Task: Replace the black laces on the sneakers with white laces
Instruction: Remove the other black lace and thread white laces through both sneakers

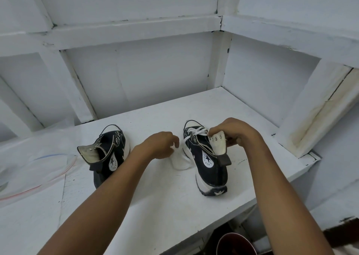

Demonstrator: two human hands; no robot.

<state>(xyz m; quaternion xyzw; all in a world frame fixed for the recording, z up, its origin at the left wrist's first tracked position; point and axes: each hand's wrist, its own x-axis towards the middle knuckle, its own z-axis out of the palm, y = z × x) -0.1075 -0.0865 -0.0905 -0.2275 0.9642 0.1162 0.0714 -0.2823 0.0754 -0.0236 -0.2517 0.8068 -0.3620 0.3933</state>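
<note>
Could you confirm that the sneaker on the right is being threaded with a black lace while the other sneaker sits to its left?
Not quite: the head view shows the lace in the right sneaker is white, not black. The other sneaker does sit to its left.

Setting: makeshift work booth, workshop type. Evidence: scuffed white-painted wooden tabletop (pixel 165 206), paint chipped along its right edge; rough white-painted timber frame beams (pixel 124 27) and flat white wall panels (pixel 145 75) closing the far and right sides; clear plastic sheet (pixel 29 167) with red and blue lines, left; dark red round container (pixel 235 244) below, near.
</note>
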